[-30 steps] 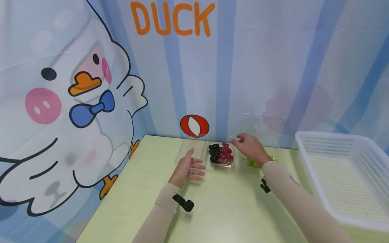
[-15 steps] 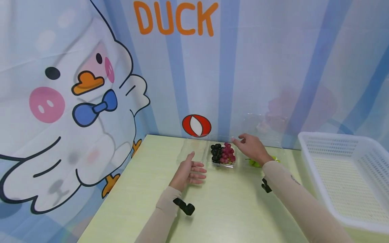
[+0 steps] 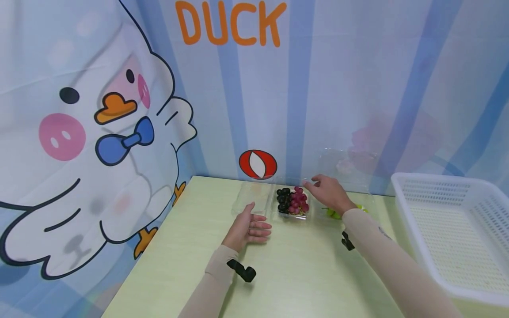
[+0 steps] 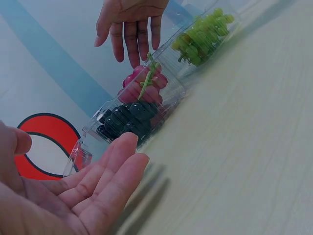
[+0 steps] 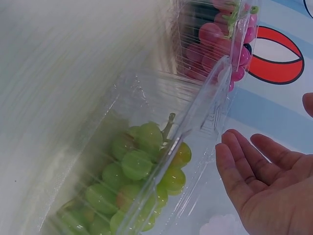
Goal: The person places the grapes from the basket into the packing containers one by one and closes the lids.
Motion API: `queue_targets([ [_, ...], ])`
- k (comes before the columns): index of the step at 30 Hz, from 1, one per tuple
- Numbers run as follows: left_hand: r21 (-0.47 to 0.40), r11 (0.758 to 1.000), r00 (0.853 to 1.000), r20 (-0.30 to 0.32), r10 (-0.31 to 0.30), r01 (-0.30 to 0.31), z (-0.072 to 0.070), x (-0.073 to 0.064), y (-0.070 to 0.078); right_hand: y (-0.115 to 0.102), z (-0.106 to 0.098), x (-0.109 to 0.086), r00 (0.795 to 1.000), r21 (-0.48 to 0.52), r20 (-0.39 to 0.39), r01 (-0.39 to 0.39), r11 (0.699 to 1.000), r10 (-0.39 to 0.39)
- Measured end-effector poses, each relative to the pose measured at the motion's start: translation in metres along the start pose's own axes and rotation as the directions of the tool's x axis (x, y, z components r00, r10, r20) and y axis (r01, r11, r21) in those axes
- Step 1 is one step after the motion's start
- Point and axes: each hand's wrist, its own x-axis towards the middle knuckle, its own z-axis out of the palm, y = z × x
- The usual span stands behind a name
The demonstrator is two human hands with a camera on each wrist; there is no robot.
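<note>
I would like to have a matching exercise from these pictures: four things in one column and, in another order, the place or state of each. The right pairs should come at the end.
1. black grapes
2. green grapes
3. white basket
4. left hand

A. at the right side of the head view
B. in one container with pink grapes
C. holding nothing, palm showing
D. partly hidden by the right arm in the head view

Pairs: 1-B, 2-D, 3-A, 4-C

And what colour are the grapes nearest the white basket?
Mostly green, some tinged yellow; those grapes show best in the right wrist view.
</note>
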Motion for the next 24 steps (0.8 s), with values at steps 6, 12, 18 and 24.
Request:
queue_targets([
  [6, -0.057, 0.998, 1.000, 0.011, 0.011, -0.010, -0.002, 0.000, -0.004, 0.000, 0.004, 0.003, 1.000, 0.007, 0.010, -0.011, 1.000, 0.011],
  [12, -0.131, 0.991, 1.000, 0.015, 0.010, -0.008, -0.006, 0.003, -0.007, -0.001, 0.005, 0.005, 1.000, 0.000, 0.013, -0.022, 1.000, 0.022],
  [18, -0.186, 0.982, 1.000, -0.002, 0.024, -0.024, -0.010, 0.007, -0.008, 0.000, 0.004, 0.006, 1.000, 0.006, 0.004, -0.027, 1.000, 0.027],
  [24, -0.215, 0.976, 0.999, -0.023, 0.025, -0.029, -0.014, 0.008, -0.008, 0.003, 0.004, 0.008, 1.000, 0.007, 0.003, -0.026, 1.000, 0.026],
])
